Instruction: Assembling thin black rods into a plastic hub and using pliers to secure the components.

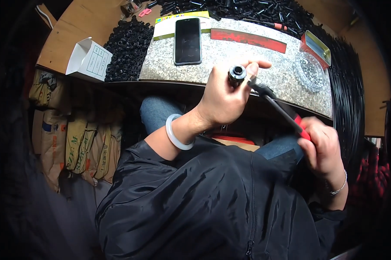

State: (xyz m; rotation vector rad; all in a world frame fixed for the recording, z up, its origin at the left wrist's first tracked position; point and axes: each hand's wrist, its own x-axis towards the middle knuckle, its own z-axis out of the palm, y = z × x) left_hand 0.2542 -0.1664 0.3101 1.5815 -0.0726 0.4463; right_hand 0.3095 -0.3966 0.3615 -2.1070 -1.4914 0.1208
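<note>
Over the near edge of the worktop, my left hand (225, 97) is closed around a short black tube (237, 73) with a shiny ring at its upper end. The tube stands roughly upright, and its round opening faces up. Farther right, my right hand (323, 145) grips a long tool with red-and-black grips (286, 115). Its dark head reaches up and left to the fingers of my left hand. Blur hides the exact kind of tool, and I cannot tell whether its tip touches the tube.
A phone (188, 41) lies on the speckled worktop (158, 65) beside a red strip (247, 40). Black parts (126, 52) are heaped left and far. Right are a clear round dish (310, 73), a small open box (315, 48) and black rods (347, 86). A white carton (89, 60) stands left.
</note>
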